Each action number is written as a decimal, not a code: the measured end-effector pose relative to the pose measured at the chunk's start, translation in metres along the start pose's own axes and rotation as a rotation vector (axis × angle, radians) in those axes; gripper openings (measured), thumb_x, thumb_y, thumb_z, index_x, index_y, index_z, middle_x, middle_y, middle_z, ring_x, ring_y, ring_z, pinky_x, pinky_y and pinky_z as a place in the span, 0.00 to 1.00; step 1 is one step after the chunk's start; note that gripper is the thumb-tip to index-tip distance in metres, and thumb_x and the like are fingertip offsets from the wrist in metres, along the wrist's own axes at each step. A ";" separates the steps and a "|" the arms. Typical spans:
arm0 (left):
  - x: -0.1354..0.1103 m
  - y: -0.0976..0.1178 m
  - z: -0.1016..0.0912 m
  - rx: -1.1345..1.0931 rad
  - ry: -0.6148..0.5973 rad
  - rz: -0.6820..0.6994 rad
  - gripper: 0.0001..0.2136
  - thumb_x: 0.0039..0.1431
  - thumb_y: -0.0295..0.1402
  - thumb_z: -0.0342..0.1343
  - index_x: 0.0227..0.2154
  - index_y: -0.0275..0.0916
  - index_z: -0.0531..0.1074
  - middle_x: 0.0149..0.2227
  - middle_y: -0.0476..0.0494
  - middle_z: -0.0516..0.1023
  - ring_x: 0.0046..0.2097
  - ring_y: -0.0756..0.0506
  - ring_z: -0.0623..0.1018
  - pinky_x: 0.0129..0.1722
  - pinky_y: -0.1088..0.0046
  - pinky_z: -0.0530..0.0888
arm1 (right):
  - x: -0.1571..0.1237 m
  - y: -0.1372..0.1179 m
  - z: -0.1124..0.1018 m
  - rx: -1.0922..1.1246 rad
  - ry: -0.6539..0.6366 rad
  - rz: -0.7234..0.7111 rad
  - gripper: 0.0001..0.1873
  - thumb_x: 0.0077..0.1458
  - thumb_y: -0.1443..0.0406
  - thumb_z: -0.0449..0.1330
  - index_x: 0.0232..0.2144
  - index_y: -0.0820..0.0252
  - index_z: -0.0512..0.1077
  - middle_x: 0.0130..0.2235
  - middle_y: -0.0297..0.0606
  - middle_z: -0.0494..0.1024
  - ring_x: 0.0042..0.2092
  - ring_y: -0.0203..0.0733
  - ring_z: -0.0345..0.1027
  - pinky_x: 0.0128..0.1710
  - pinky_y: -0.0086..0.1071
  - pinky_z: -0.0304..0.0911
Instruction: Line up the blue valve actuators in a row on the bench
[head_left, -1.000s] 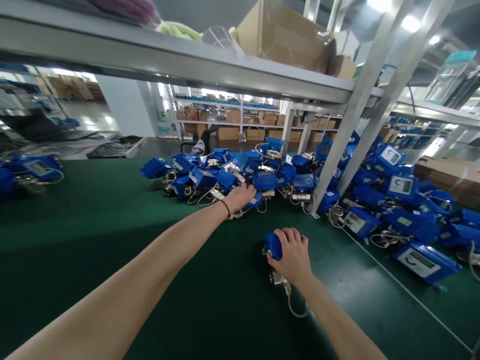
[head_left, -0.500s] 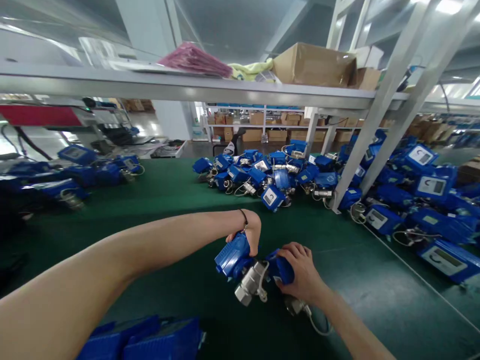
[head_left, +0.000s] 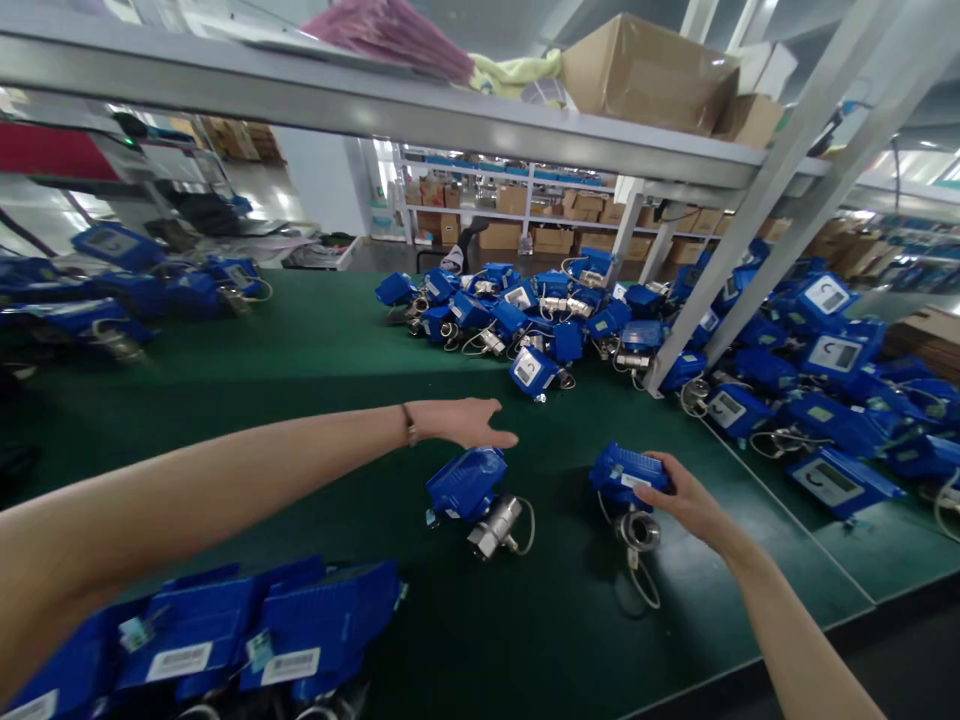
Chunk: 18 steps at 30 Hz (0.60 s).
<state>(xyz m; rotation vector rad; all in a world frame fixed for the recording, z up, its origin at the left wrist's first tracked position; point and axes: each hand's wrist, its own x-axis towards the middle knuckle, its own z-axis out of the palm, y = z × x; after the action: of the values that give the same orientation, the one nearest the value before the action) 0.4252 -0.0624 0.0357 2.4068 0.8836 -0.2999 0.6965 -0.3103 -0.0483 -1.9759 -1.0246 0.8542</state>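
My left hand [head_left: 465,422] is open, its fingers stretched out to the right. Just in front of it a blue meter [head_left: 466,484] with a metal pipe fitting and a white cable rests on the green table, apart from the fingers. On the right, my right hand [head_left: 679,500] grips a second blue meter [head_left: 628,472] by the right end of its housing, thumb in front. That meter's round metal fitting [head_left: 639,530] points towards me, with a white cable loop below. Whether it touches the table I cannot tell.
Several blue meters with labels [head_left: 281,625] stand at the front left. A heap of meters [head_left: 510,318] lies at the back, more [head_left: 829,352] on the right beyond a metal post [head_left: 720,290], others [head_left: 127,290] at the left. A shelf [head_left: 420,115] crosses above, carrying a cardboard box [head_left: 652,75].
My left hand has let go of its meter and opened, drawing back a little. My right hand has moved right with its meter, which has turned. The view has tilted down.
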 end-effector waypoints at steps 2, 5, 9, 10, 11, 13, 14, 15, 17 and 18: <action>-0.017 -0.010 0.011 -0.002 -0.087 -0.021 0.44 0.46 0.54 0.58 0.62 0.39 0.49 0.58 0.32 0.63 0.51 0.34 0.71 0.45 0.59 0.72 | -0.001 -0.011 0.007 -0.234 0.088 -0.064 0.40 0.45 0.49 0.61 0.56 0.59 0.55 0.53 0.47 0.66 0.52 0.53 0.63 0.50 0.45 0.60; -0.033 -0.019 0.042 0.071 0.030 -0.043 0.46 0.46 0.47 0.59 0.64 0.41 0.39 0.61 0.33 0.58 0.55 0.33 0.67 0.49 0.57 0.69 | 0.002 -0.033 0.030 -0.605 0.260 -0.133 0.40 0.44 0.49 0.62 0.56 0.61 0.58 0.56 0.50 0.62 0.58 0.59 0.53 0.56 0.51 0.50; -0.031 -0.008 0.070 0.236 0.138 -0.056 0.47 0.48 0.49 0.57 0.64 0.32 0.39 0.57 0.28 0.62 0.53 0.34 0.69 0.49 0.58 0.69 | 0.016 -0.054 0.055 -0.797 0.342 -0.010 0.36 0.42 0.53 0.65 0.52 0.62 0.62 0.51 0.53 0.67 0.54 0.64 0.57 0.50 0.57 0.54; -0.028 -0.004 0.071 0.269 0.135 -0.066 0.48 0.48 0.49 0.58 0.64 0.31 0.38 0.56 0.27 0.63 0.52 0.34 0.70 0.48 0.59 0.70 | 0.018 -0.055 0.055 -0.798 0.341 0.008 0.34 0.41 0.55 0.65 0.50 0.62 0.63 0.50 0.52 0.68 0.53 0.64 0.58 0.48 0.57 0.56; -0.025 0.001 0.071 0.293 0.127 -0.074 0.49 0.47 0.49 0.58 0.64 0.31 0.38 0.55 0.25 0.63 0.51 0.33 0.70 0.46 0.59 0.71 | 0.019 -0.055 0.054 -0.781 0.328 0.000 0.33 0.40 0.57 0.66 0.49 0.60 0.64 0.49 0.51 0.69 0.52 0.63 0.59 0.47 0.56 0.57; -0.019 0.009 0.067 0.322 0.118 -0.073 0.49 0.47 0.47 0.60 0.64 0.30 0.39 0.54 0.24 0.65 0.50 0.33 0.71 0.43 0.60 0.73 | 0.016 -0.049 0.046 -0.682 0.288 -0.098 0.32 0.38 0.57 0.67 0.47 0.59 0.65 0.49 0.48 0.69 0.51 0.59 0.61 0.47 0.52 0.58; -0.016 0.013 0.063 0.335 0.115 -0.063 0.49 0.46 0.45 0.61 0.64 0.30 0.39 0.53 0.24 0.65 0.49 0.33 0.72 0.42 0.60 0.73 | 0.012 -0.044 0.041 -0.597 0.264 -0.158 0.33 0.37 0.56 0.68 0.47 0.59 0.64 0.49 0.46 0.69 0.51 0.57 0.61 0.48 0.50 0.59; -0.014 0.016 0.059 0.353 0.110 -0.046 0.49 0.45 0.43 0.62 0.64 0.29 0.40 0.52 0.23 0.66 0.49 0.32 0.71 0.42 0.60 0.73 | 0.006 -0.038 0.036 -0.486 0.234 -0.207 0.34 0.37 0.55 0.68 0.47 0.58 0.64 0.48 0.45 0.70 0.50 0.54 0.63 0.48 0.47 0.60; -0.009 0.023 0.050 0.393 0.089 0.011 0.49 0.41 0.40 0.64 0.63 0.29 0.45 0.52 0.24 0.66 0.49 0.32 0.71 0.44 0.59 0.72 | -0.008 -0.025 0.031 -0.226 0.172 -0.244 0.36 0.38 0.53 0.67 0.49 0.58 0.62 0.47 0.42 0.71 0.48 0.50 0.66 0.47 0.43 0.63; -0.006 0.027 0.045 0.412 0.063 0.039 0.46 0.39 0.39 0.65 0.61 0.29 0.52 0.51 0.25 0.68 0.48 0.33 0.72 0.43 0.60 0.72 | -0.016 -0.019 0.031 -0.110 0.152 -0.231 0.36 0.39 0.53 0.67 0.49 0.57 0.61 0.46 0.42 0.71 0.47 0.49 0.67 0.46 0.41 0.64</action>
<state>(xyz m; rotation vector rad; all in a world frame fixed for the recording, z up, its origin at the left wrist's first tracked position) 0.4374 -0.1081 0.0121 2.8215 0.8685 -0.4276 0.6575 -0.3067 -0.0450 -1.9323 -1.2038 0.5244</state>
